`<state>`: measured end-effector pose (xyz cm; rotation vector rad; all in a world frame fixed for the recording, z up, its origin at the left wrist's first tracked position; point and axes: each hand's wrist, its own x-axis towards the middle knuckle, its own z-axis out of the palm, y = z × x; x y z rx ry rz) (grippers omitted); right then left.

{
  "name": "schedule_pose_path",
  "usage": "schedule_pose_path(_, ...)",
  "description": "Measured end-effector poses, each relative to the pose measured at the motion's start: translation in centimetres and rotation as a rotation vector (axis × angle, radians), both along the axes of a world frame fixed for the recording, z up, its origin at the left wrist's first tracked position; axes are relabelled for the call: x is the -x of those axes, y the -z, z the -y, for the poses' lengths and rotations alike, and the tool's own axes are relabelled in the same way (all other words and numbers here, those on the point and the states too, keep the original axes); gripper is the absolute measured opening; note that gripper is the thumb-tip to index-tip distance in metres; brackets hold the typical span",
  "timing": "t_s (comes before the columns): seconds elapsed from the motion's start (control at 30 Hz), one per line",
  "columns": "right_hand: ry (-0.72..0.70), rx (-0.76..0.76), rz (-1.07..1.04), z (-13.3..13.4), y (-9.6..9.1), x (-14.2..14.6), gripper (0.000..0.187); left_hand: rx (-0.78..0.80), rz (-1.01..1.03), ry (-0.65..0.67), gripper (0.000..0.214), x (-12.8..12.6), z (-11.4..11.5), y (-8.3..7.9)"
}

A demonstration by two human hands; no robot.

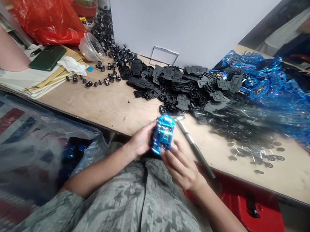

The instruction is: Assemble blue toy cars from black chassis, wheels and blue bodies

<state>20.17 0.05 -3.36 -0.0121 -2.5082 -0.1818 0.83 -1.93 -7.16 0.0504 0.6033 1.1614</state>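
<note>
A shiny blue toy car [163, 133] is held over the table's front edge, close to my body. My left hand [142, 138] grips its left side, with the fingers partly hidden behind it. At the car's lower right end, the fingertips of my right hand [179, 163] close on its edge. To the right of the car lies a hammer [195, 147], its head toward the parts and its handle jutting past the table edge. Just beyond the car, black toy car bases [173, 82] lie in a long heap.
Blue car shells [269, 78] pile up at the right, beside loose wheels and axles [258, 155]. More wheel sets [102, 73] lie at the left near a phone [48, 57] on papers. A red stool [256, 215] stands below the table; a striped bag [22, 156] is at lower left.
</note>
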Motion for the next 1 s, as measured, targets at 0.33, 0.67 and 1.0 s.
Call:
schedule_pose_path(0.33, 0.011, 0.008, -0.023, 0.0, 1.3, 0.4, 0.015, -0.013, 0.022, -0.035, 0.053, -0.3, -0.1, -0.2)
schedule_pose_path(0.67, -0.016, 0.096, -0.003, -0.3, 1.8, 0.2, 0.025, -0.106, -0.099, -0.08, 0.04, -0.4, 0.3, -0.2)
schedule_pose_path(1.0, 0.022, 0.137, -0.018, -0.1, 2.5, 0.0, 0.027, -0.157, -0.189, -0.079, 0.048, -0.9, 0.6, 0.0)
